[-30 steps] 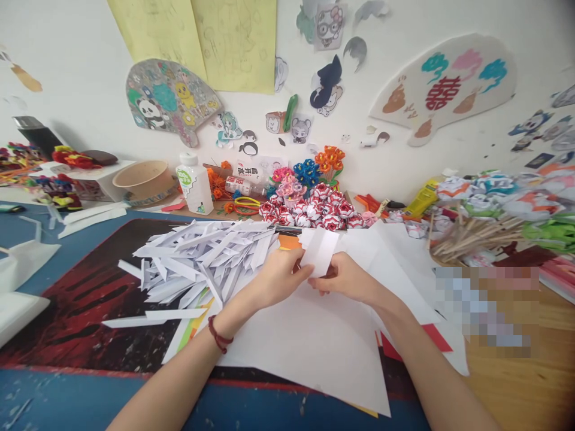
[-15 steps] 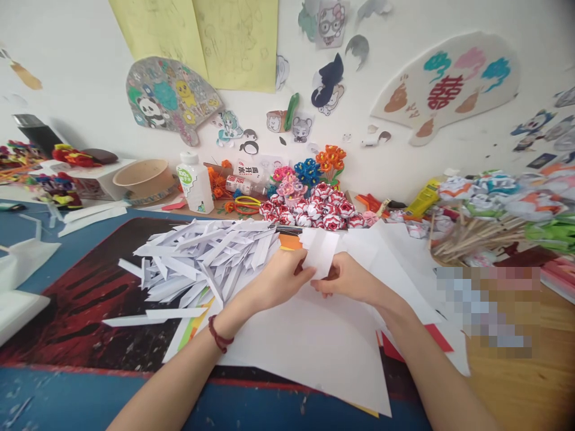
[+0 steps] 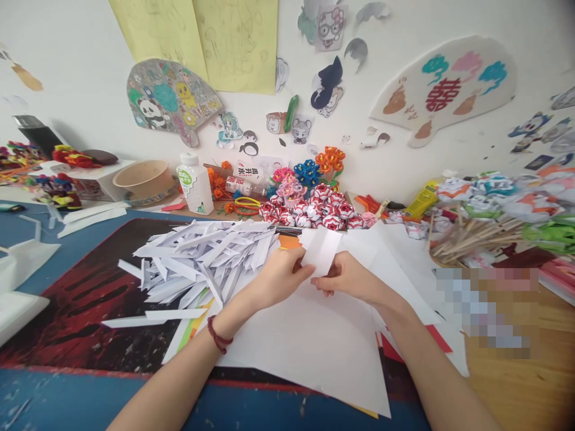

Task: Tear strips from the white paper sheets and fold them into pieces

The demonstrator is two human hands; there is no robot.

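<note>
Between my two hands is a small white piece of paper, held upright above the sheets with a crease running along it. My left hand pinches its left edge between thumb and fingers. Gripping the lower right edge is my right hand, its fingertips partly hidden behind the paper. Below both hands lies a large white sheet on top of other papers. A heap of folded white paper strips lies left of my left hand, and two loose strips rest nearer to me.
Red-and-white paper flowers are piled behind the sheets, near a plastic bottle. A tape roll stands at the back left. Wooden sticks and wrapped paper flowers crowd the right. A dark red mat covers part of the blue table.
Both hands stay in nearly the same place on the white paper. My fingers have shifted only slightly.
</note>
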